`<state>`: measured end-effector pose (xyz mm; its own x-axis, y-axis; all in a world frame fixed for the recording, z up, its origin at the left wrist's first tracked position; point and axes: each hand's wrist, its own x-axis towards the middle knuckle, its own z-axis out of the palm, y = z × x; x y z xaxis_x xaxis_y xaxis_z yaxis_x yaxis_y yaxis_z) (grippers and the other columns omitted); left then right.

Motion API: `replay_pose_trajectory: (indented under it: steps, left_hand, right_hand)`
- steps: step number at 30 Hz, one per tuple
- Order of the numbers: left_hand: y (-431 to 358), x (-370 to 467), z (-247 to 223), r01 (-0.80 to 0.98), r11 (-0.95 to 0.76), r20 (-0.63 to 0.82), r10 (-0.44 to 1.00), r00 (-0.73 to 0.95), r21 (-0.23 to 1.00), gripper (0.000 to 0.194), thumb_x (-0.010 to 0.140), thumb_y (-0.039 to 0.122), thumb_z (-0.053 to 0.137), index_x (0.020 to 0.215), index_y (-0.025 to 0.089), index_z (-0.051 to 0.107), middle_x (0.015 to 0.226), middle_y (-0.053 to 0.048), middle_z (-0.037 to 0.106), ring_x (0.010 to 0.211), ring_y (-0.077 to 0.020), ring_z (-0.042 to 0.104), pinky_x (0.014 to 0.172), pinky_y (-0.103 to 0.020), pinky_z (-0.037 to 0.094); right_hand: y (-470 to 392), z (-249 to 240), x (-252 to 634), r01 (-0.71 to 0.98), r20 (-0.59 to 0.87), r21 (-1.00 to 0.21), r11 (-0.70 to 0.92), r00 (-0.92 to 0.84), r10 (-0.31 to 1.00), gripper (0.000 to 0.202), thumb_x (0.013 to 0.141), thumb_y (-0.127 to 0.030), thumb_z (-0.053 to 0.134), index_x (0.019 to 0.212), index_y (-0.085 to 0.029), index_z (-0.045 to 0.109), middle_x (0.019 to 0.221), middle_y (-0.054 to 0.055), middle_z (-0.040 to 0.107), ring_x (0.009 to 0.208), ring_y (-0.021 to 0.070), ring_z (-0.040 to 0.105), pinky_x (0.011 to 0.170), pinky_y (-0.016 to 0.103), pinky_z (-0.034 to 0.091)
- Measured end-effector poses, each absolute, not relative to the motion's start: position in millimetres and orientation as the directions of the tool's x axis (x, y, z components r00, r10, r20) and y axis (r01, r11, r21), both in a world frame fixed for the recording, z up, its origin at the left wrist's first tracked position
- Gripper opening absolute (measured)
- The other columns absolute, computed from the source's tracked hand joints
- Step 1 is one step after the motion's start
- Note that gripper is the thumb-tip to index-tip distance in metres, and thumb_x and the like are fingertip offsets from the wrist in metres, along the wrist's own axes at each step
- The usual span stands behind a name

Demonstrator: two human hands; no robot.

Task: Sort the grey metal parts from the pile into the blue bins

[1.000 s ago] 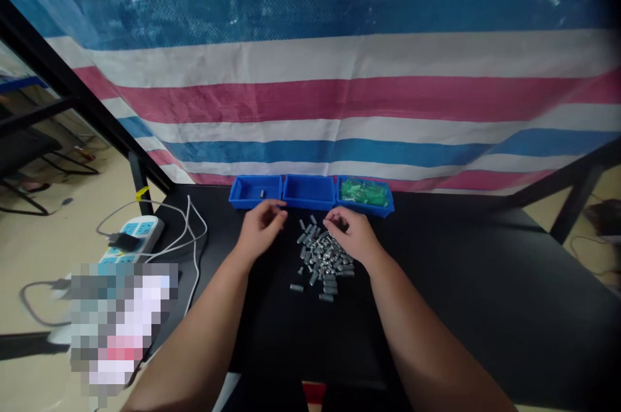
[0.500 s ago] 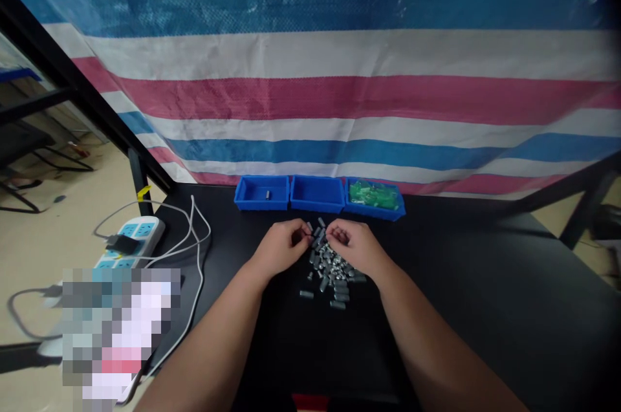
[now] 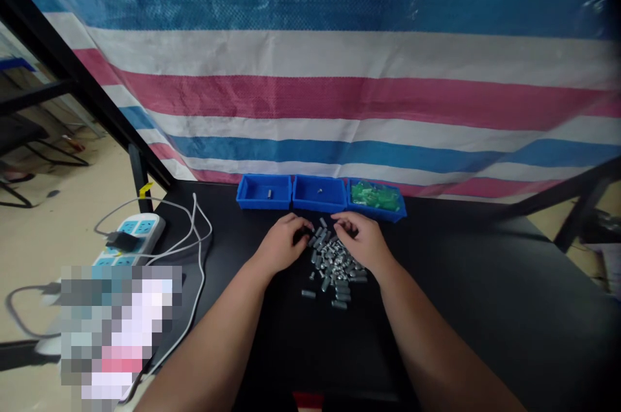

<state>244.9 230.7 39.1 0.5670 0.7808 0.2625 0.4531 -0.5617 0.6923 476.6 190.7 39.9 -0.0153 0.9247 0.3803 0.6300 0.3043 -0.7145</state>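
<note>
A heap of small metal parts (image 3: 334,263), grey cylinders and shiny screw-like pieces, lies on the black table. At the heap's upper left edge is my left hand (image 3: 285,242), thumb and forefinger apart, with nothing plainly between them. My right hand (image 3: 363,240) hovers over the upper right side, its forefinger stretched out and its thumb apart. Behind the hands stand three blue bins: the left bin (image 3: 252,204) holds one metal cylinder (image 3: 270,193), the middle bin (image 3: 308,205) a small screw-like piece (image 3: 319,191), the right bin (image 3: 378,212) green packets (image 3: 373,195).
To the left, a power strip (image 3: 151,224) with a black plug (image 3: 122,242) and white cables (image 3: 201,257) lies beside a blurred-out object (image 3: 130,328). A striped plastic sheet (image 3: 339,98) hangs behind the table (image 3: 485,289), with black frame bars at both sides.
A small screw-like piece now lies in the middle bin, which had nothing in it. My right hand's fingers have spread and moved slightly right; my left thumb and forefinger are further apart.
</note>
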Motion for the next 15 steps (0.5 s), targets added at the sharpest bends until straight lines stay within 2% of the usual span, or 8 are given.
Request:
replay_pose_trajectory:
  steps: [2,4,6,8,11,13,15]
  left_hand:
    - [229,247,36,0.514,-0.619,0.290,0.761,0.580,0.594,0.044,0.089,0.013,0.056,0.131,0.025,0.064,0.122,-0.008,0.062,0.112,-0.0236,0.057,0.099,-0.039,0.046]
    - [227,249,34,0.585,-0.637,0.266,0.757,0.597,0.502,0.052,0.091,0.013,0.054,0.140,0.029,0.057,0.137,-0.008,0.057,0.122,-0.0269,0.051,0.103,-0.044,0.043]
    - [226,250,33,0.645,-0.624,0.225,0.773,0.593,0.442,0.047,0.093,0.017,0.054,0.137,0.032,0.059,0.143,-0.006,0.055,0.127,-0.0288,0.047,0.102,-0.047,0.043]
    - [227,251,34,0.694,-0.584,0.200,0.806,0.557,0.421,0.032,0.094,0.022,0.057,0.123,0.031,0.067,0.137,-0.004,0.059,0.124,-0.0289,0.050,0.097,-0.047,0.043]
    - [231,248,37,0.733,-0.516,0.189,0.853,0.486,0.444,0.012,0.092,0.025,0.063,0.102,0.026,0.070,0.118,-0.005,0.068,0.110,-0.0272,0.057,0.091,-0.043,0.045]
    - [233,246,38,0.716,-0.474,0.188,0.875,0.445,0.512,0.009,0.092,0.023,0.062,0.099,0.024,0.067,0.107,-0.006,0.070,0.102,-0.0251,0.061,0.087,-0.039,0.046]
    - [233,245,39,0.645,-0.419,0.190,0.898,0.396,0.639,0.012,0.093,0.023,0.060,0.104,0.023,0.064,0.100,-0.005,0.071,0.092,-0.0217,0.064,0.080,-0.033,0.047]
  right_hand:
    - [189,43,479,0.712,0.352,-0.624,0.323,-0.112,0.929,0.026,0.083,-0.014,0.062,0.104,-0.024,0.074,0.091,0.005,0.069,0.086,0.0217,0.063,0.083,0.038,0.053]
    - [187,45,478,0.729,0.318,-0.579,0.364,-0.209,0.925,0.032,0.080,-0.008,0.061,0.104,-0.026,0.075,0.098,0.005,0.068,0.094,0.0230,0.061,0.088,0.039,0.052]
    - [186,47,475,0.725,0.296,-0.561,0.399,-0.274,0.915,0.033,0.081,-0.007,0.060,0.103,-0.027,0.075,0.101,0.004,0.067,0.096,0.0227,0.059,0.089,0.039,0.050]
    - [185,47,471,0.723,0.280,-0.552,0.415,-0.308,0.909,0.030,0.083,-0.008,0.060,0.101,-0.027,0.075,0.101,0.004,0.067,0.095,0.0221,0.059,0.089,0.038,0.050]
    - [185,46,468,0.735,0.263,-0.538,0.412,-0.318,0.911,0.022,0.088,-0.013,0.061,0.100,-0.025,0.073,0.099,0.004,0.067,0.094,0.0220,0.058,0.089,0.038,0.049]
    - [186,45,468,0.749,0.266,-0.526,0.403,-0.305,0.915,0.017,0.090,-0.015,0.061,0.099,-0.024,0.072,0.099,0.005,0.067,0.094,0.0226,0.058,0.088,0.039,0.048]
    - [187,44,469,0.754,0.278,-0.519,0.403,-0.297,0.914,0.014,0.091,-0.017,0.059,0.098,-0.023,0.069,0.100,0.006,0.067,0.096,0.0235,0.058,0.089,0.040,0.048]
